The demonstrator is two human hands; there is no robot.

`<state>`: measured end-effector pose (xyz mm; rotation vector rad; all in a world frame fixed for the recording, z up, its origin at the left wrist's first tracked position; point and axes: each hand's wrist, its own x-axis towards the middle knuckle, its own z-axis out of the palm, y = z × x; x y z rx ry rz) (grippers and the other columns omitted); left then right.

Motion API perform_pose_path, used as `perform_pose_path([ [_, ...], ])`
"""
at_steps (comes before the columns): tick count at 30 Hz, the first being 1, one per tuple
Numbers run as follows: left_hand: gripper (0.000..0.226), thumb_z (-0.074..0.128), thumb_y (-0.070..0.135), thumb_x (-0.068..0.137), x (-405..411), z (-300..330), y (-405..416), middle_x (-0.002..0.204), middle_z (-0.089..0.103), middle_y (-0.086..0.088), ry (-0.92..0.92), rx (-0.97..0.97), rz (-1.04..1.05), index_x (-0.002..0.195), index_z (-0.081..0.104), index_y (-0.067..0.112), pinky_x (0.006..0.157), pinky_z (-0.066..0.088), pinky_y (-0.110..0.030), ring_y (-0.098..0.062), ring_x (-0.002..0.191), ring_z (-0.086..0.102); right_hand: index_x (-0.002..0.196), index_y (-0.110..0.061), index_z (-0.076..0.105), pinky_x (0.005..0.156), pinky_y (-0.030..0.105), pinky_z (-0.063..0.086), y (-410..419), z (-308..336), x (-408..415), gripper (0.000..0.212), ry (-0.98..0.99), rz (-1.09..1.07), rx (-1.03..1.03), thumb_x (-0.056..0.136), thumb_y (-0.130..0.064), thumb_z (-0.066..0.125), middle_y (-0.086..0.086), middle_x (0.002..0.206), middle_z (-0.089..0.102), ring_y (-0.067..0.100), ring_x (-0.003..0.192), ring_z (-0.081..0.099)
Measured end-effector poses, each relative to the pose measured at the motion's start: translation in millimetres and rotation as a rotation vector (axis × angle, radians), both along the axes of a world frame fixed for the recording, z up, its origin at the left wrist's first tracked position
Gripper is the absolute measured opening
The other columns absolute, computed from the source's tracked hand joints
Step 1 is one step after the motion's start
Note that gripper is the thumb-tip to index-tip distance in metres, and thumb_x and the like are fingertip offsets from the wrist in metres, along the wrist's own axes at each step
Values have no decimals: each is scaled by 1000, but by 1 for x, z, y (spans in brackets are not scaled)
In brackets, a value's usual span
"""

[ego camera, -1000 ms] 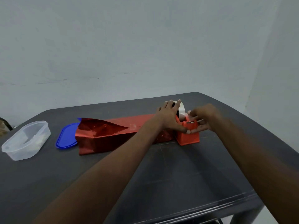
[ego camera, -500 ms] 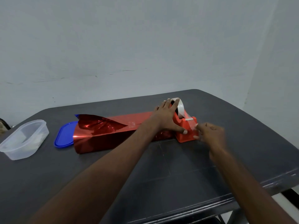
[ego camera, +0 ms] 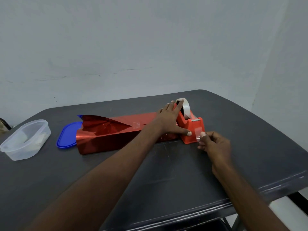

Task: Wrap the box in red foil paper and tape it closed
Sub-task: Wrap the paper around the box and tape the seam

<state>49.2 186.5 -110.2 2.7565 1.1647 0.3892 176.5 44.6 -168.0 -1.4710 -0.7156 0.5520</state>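
1. There is one view only, from a wide-angle camera worn on the person's head, so no second view shares any part of the scene.
2. It looks forward and down across the dark bench [ego camera: 166, 172], from above its near edge.
3. Both forearms reach in from the bottom of the frame, with the left hand [ego camera: 170, 120] and right hand [ego camera: 215, 144] at mid-distance.
4. The far half of the frame takes in a pale wall [ego camera: 150, 39]; the bench's right corner [ego camera: 296, 177] falls away at the right.
5. The bench's straight edges look bowed by the lens.
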Motion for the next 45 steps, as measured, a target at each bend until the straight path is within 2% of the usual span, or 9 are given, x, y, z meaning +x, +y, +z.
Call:
perform_pose_path([
  [5, 113, 66, 65, 80, -30, 8, -7, 165, 8, -13, -16, 62, 50, 159, 2, 17, 123, 10, -42, -26, 152, 7, 82, -8, 69, 67, 41, 59, -9, 5, 13, 20, -233, 110, 24, 95, -23, 66, 11, 82, 72, 22, 64, 67],
  [8, 98, 58, 60, 89, -59, 10, -15, 164, 11, -13, 58, 105, 121, 158, 8, 11, 122, 10, -40, -26, 152, 9, 82, -1, 68, 57, 31, 58, -5, 16, 16, 18, -319, 216, 100, 95, -14, 65, 16, 81, 71, 22, 66, 65],
  [12, 87, 49, 59, 93, -95, 6, -24, 163, 18, -13, 174, 171, 214, 156, 17, 8, 122, 13, -40, -26, 151, 14, 80, -1, 69, 54, 24, 54, 7, 37, 4, 16, -371, 403, 184, 94, -4, 64, 8, 71, 71, 11, 61, 64],
  [17, 80, 49, 54, 95, -123, -8, -35, 162, 23, -12, 236, 213, 262, 155, 21, 9, 122, 16, -41, -26, 150, 19, 78, 2, 65, 55, 26, 56, 41, 70, -23, 18, -414, 634, 189, 94, -4, 64, 7, 68, 70, 14, 61, 64],
  [21, 80, 50, 49, 96, -130, -16, -44, 163, 18, -12, 210, 232, 264, 157, 15, 9, 123, 15, -42, -26, 151, 15, 82, 6, 67, 59, 31, 57, 72, 93, -43, 20, -486, 749, 88, 94, -11, 67, 12, 74, 72, 15, 64, 65],
  [24, 80, 50, 47, 97, -131, -22, -46, 164, 17, -12, 191, 252, 267, 157, 13, 9, 124, 12, -43, -26, 151, 13, 80, 2, 69, 56, 27, 56, 95, 106, -54, 24, -583, 848, -66, 93, -19, 69, 12, 76, 74, 15, 61, 63],
  [30, 80, 50, 47, 97, -130, -27, -44, 163, 17, -12, 169, 261, 274, 157, 14, 10, 124, 12, -44, -26, 152, 13, 71, -7, 67, 51, 24, 45, 139, 120, -62, 29, -838, 1010, -384, 92, -28, 70, 5, 64, 66, 13, 51, 52],
  [38, 79, 49, 48, 97, -132, -31, -43, 164, 17, -11, 162, 278, 264, 157, 14, 10, 124, 11, -45, -25, 152, 12, 65, -13, 64, 49, 23, 40, 160, 116, -73, 34, -1036, 1015, -577, 89, -36, 73, -1, 55, 60, 13, 48, 47],
  [45, 79, 49, 48, 98, -134, -33, -41, 164, 17, -12, 167, 299, 260, 157, 13, 10, 124, 11, -44, -25, 152, 12, 69, -8, 67, 49, 23, 39, 158, 110, -75, 44, -1241, 905, -564, 84, -49, 74, 2, 58, 58, 15, 52, 50],
])
